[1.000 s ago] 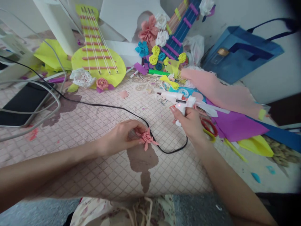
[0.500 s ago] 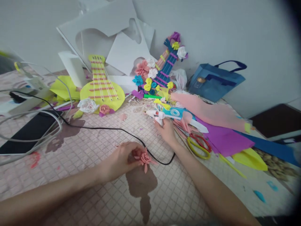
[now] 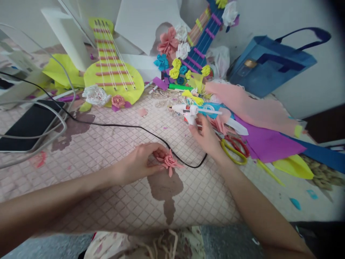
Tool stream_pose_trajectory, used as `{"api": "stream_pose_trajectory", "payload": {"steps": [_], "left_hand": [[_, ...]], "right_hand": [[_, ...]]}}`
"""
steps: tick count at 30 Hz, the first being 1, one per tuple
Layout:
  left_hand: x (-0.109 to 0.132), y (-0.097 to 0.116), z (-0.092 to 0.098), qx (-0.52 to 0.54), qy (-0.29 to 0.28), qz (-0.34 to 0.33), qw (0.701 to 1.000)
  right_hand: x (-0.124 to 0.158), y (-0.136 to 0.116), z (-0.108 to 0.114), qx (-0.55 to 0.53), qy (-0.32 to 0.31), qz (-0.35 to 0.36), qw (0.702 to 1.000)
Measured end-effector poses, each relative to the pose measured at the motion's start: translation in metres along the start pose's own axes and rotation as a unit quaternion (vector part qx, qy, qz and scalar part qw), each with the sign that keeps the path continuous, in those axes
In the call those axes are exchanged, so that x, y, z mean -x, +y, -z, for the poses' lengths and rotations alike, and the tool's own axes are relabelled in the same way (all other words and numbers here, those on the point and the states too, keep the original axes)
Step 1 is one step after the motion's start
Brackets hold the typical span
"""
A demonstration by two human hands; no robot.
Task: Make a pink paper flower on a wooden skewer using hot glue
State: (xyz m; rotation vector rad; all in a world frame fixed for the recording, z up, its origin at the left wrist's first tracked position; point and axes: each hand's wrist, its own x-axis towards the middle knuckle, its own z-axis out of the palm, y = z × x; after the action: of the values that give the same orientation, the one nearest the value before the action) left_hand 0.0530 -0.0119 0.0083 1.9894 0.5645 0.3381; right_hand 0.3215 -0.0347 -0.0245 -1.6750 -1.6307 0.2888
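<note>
My left hand [image 3: 140, 160] pinches a small pink paper flower [image 3: 169, 162] just above the pink checked cloth [image 3: 113, 144]. My right hand [image 3: 206, 136] is farther back, its fingers spread around the handle of a white glue gun [image 3: 188, 109] that rests on the table with its nozzle pointing left. The gun's black cord [image 3: 129, 126] loops across the cloth and passes under the flower. Whether the right fingers still grip the handle is unclear.
A yellow paper guitar [image 3: 113, 72] and a blue flower-covered guitar [image 3: 194, 46] lean at the back. Scissors [image 3: 234, 149] and coloured paper sheets [image 3: 269, 144] lie right of the hand. A dark tablet [image 3: 27, 126] with grey cables sits left, a blue bag [image 3: 269, 61] back right.
My right hand carried the glue gun back from near the flower and set it down on the table among the papers. My left hand kept holding the flower in place.
</note>
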Motion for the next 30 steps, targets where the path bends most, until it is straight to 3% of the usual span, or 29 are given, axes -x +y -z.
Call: {"api": "stream_pose_trajectory", "payload": {"steps": [3,7,9,13,17,30], "left_hand": [[-0.001,-0.002,0.000,0.002,0.000,-0.006,1.000],[0.000,-0.004,-0.001,0.021,-0.008,-0.006,1.000],[0.001,-0.003,-0.002,0.032,-0.012,-0.001,0.999],[0.000,-0.004,-0.003,0.045,-0.014,0.000,0.999],[-0.002,-0.005,-0.005,0.029,-0.005,-0.005,1.000],[-0.004,-0.002,-0.010,-0.032,0.039,-0.002,0.999]], "right_hand": [[0.011,-0.007,0.007,0.067,0.045,-0.003,0.997],[0.034,-0.039,0.016,0.152,0.152,0.039,0.976],[0.047,-0.057,0.015,0.111,0.104,0.058,0.987],[0.065,-0.083,0.002,0.053,-0.062,0.066,0.995],[0.069,-0.090,-0.006,0.066,-0.133,0.067,0.987],[0.068,-0.088,-0.012,0.070,-0.141,0.048,0.986]]}}
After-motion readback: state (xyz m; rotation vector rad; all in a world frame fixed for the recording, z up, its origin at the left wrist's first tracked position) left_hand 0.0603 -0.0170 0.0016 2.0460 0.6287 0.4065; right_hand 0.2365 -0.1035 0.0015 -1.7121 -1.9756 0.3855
